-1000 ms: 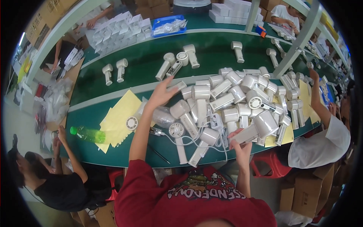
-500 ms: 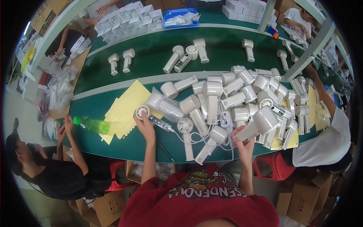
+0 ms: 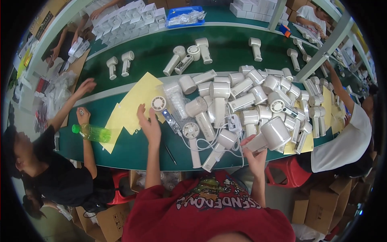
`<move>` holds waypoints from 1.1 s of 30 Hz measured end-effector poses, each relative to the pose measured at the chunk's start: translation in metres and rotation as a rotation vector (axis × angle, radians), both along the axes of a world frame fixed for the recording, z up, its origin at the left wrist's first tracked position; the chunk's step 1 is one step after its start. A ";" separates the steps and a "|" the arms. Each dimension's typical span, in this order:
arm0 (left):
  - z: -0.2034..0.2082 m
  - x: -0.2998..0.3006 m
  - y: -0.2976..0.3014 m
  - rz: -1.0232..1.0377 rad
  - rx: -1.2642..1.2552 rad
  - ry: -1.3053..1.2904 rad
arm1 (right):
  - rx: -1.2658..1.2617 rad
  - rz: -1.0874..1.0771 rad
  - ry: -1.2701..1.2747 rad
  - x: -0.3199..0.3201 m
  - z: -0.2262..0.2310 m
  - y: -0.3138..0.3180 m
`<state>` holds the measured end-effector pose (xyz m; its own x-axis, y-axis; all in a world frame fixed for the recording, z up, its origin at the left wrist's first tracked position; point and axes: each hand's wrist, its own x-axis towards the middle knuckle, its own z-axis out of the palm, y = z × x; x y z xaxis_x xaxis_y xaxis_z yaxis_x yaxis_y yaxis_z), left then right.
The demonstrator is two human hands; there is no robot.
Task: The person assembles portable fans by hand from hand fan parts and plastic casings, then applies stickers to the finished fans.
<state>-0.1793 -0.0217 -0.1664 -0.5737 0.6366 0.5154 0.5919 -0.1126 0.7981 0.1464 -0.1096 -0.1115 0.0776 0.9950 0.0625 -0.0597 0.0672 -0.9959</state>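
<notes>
My right hand (image 3: 256,158) grips a white handheld fan (image 3: 275,133) by its handle, with the wide head tilted up to the right. My left hand (image 3: 150,128) holds nothing; its fingers are apart beside a handheld fan with its inner circuit board exposed (image 3: 171,120). That opened fan lies on the table, and a white cable (image 3: 186,142) runs from its lower end. The cable coils near a white charger block (image 3: 233,123) among the fans. Close by lies another fan with its round grille facing up (image 3: 191,130).
A large pile of white fans (image 3: 242,86) covers the right middle. Yellow sheets (image 3: 131,111), a bubble-wrap bag (image 3: 175,99), a green bottle (image 3: 92,133) and a pen (image 3: 171,155) lie leftward. Co-workers sit on both sides. A green belt (image 3: 153,48) carrying fans runs behind.
My left hand has let go of the opened fan, which now lies on the table. The right hand still holds its fan. The left co-worker's arm has reached out toward the belt.
</notes>
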 end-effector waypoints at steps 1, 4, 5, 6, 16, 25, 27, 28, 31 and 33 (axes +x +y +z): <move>0.006 -0.007 -0.016 0.006 -0.025 0.064 | -0.010 -0.008 0.006 0.001 0.003 -0.001; 0.022 -0.012 -0.063 0.005 -0.337 -0.076 | -0.026 -0.013 0.026 0.003 0.005 -0.003; 0.026 -0.010 -0.075 -0.003 -0.529 -0.009 | -0.031 -0.009 0.023 0.003 0.005 -0.001; 0.025 -0.008 -0.086 0.009 -0.535 -0.009 | -0.041 -0.005 0.032 0.002 0.007 -0.001; 0.051 -0.014 -0.063 -0.094 -0.709 0.104 | 0.041 0.068 -0.049 -0.010 0.006 0.000; 0.096 0.057 -0.067 -0.840 -0.323 -0.454 | 0.172 0.025 -0.292 -0.027 0.018 0.015; 0.105 0.095 -0.061 -1.016 -0.235 -0.568 | 0.228 0.047 -0.513 -0.033 0.031 0.028; 0.109 0.111 -0.058 -1.008 -0.135 -0.557 | 0.259 0.015 -0.496 -0.051 0.054 0.032; 0.132 0.140 -0.047 -0.918 0.076 -0.659 | 0.634 0.021 -0.536 -0.075 0.076 0.048; 0.136 0.131 -0.037 -0.879 0.090 -0.763 | 0.581 0.048 -0.425 -0.080 0.089 0.039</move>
